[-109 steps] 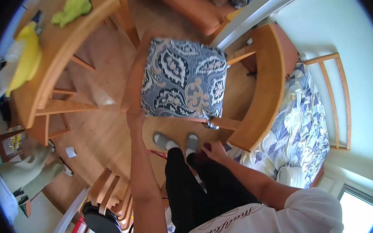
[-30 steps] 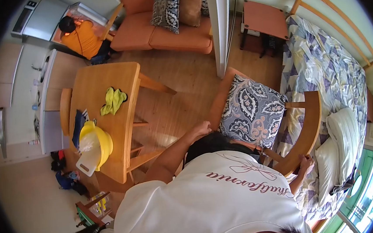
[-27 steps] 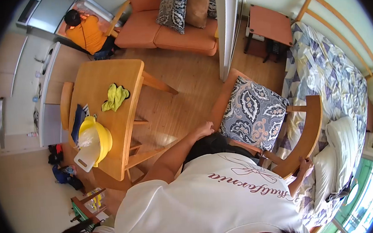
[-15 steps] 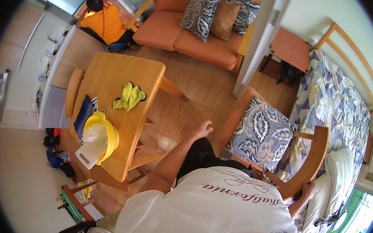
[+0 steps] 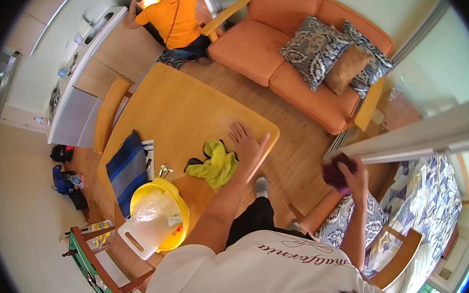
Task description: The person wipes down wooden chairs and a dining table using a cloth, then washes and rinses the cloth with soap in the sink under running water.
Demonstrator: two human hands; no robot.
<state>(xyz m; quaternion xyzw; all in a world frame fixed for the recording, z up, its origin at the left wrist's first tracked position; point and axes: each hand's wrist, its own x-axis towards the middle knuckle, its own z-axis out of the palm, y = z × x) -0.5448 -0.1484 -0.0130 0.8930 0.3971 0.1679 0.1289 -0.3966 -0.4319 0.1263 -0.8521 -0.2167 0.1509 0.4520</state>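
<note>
My left hand (image 5: 246, 140) lies flat on the wooden table (image 5: 170, 102) near its right corner, fingers spread. Just beside it is a crumpled yellow-green cloth (image 5: 216, 163). My right hand (image 5: 356, 176) is closed on a dark maroon cloth (image 5: 338, 174), raised above a chair's patterned cushion (image 5: 337, 222). The curved wooden back of that chair (image 5: 399, 260) is at lower right. On the table's near left part stands a yellow basin (image 5: 179, 206) with clear plastic and a white cutting board (image 5: 141, 237) in it, beside a blue-grey striped cloth (image 5: 129, 171).
An orange sofa (image 5: 249, 51) with cushions stands beyond the table. A person in orange (image 5: 172, 22) crouches at the upper left. A wooden chair (image 5: 110, 115) is at the table's far left side, a green-topped piece of furniture (image 5: 97, 276) at lower left, and a bed (image 5: 426, 203) at right.
The view has swung toward the table and sofa. My left hand has moved from beside the cushioned chair onto the table. My right hand has left the chair back and is raised with the maroon cloth.
</note>
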